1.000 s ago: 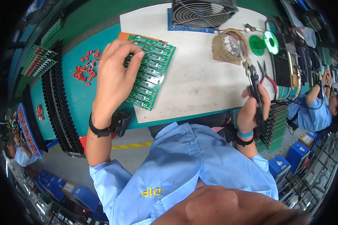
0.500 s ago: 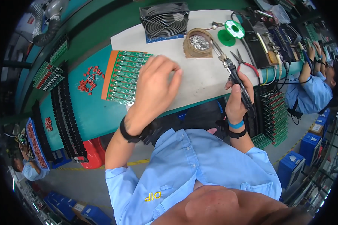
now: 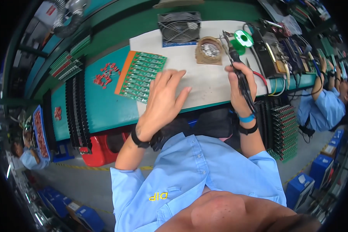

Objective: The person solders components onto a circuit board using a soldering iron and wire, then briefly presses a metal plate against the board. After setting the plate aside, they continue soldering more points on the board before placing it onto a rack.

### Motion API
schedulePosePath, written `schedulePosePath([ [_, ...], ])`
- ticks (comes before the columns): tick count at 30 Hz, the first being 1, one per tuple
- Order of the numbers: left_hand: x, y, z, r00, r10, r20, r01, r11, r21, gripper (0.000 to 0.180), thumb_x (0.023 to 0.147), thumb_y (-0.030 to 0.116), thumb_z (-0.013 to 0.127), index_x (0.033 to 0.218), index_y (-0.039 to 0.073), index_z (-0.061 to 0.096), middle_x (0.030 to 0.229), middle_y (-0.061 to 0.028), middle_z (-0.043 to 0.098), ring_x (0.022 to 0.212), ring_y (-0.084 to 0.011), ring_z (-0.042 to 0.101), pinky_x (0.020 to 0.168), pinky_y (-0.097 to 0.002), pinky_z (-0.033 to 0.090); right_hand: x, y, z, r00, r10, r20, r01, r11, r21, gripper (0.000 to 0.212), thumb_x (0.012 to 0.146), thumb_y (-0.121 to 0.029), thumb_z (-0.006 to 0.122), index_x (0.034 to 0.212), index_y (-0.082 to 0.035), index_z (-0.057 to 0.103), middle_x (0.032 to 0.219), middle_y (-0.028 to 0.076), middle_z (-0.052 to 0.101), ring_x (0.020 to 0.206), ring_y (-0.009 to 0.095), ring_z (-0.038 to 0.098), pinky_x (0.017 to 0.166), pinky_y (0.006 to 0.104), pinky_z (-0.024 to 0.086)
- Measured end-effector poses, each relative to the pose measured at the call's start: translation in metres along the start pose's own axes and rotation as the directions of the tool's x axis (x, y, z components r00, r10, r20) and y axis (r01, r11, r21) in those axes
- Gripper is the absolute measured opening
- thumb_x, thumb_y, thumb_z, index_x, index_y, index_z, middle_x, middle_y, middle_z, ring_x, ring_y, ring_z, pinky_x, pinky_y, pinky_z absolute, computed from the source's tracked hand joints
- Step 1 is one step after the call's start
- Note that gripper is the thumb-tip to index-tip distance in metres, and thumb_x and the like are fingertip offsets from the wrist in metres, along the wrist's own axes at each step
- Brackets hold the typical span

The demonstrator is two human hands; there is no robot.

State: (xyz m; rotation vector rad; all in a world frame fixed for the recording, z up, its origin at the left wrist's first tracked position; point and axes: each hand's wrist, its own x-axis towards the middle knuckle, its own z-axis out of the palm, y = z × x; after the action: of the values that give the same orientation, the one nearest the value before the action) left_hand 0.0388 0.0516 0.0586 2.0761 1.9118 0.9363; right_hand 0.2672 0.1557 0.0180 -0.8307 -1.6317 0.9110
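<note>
My left hand (image 3: 164,94) is empty, its thumb apart from the fingers, over the near right edge of a green circuit board panel (image 3: 143,73). Whether the fingers touch the boards cannot be made out. The panel is split into several narrow strips and has an orange strip along its left side. My right hand (image 3: 241,87) is closed around the black handle of a soldering iron (image 3: 233,55), which points away from me. Behind my right hand lie pliers with red handles (image 3: 261,77), partly hidden.
A fan (image 3: 180,30) stands at the back, beside a round brown pot (image 3: 209,49) with silvery bits. A green solder spool (image 3: 243,38) stands right of it. Red components (image 3: 106,75) lie on the left, near black racks (image 3: 76,108). Racked boards (image 3: 285,131) stand at right; co-workers sit either side.
My view has shifted, so the bench appears lower and further right. The soldering iron now points more steeply away from me. My left hand's fingers have straightened and spread.
</note>
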Motion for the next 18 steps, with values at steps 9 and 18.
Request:
schedulePosePath([
  [9,-0.098,-0.077,-0.036,0.862,-0.390,-0.324,0.443,0.890,0.109,0.059,0.099,0.029,0.066,0.144,-0.002,0.045,0.141,-0.0238,0.051,0.133,-0.0391,0.048,0.111,-0.0473,0.035,0.053,0.009,0.034,0.977,-0.143,0.160,0.196,0.897,-0.397,0.051,0.084,-0.005,0.078,0.130,-0.008,0.058,0.122,0.011,0.067,0.109,0.024,0.067,0.095,0.0355,0.052],
  [18,-0.105,-0.109,-0.028,0.878,-0.299,-0.374,0.374,0.916,0.144,0.064,0.087,0.022,0.074,0.139,0.000,0.047,0.128,-0.0224,0.055,0.119,-0.0410,0.054,0.099,-0.0535,0.038,0.028,0.059,-0.002,0.941,-0.295,0.163,0.335,0.872,-0.357,0.045,0.099,-0.014,0.065,0.140,-0.002,0.054,0.130,0.013,0.063,0.126,0.027,0.057,0.109,0.0352,0.042],
])
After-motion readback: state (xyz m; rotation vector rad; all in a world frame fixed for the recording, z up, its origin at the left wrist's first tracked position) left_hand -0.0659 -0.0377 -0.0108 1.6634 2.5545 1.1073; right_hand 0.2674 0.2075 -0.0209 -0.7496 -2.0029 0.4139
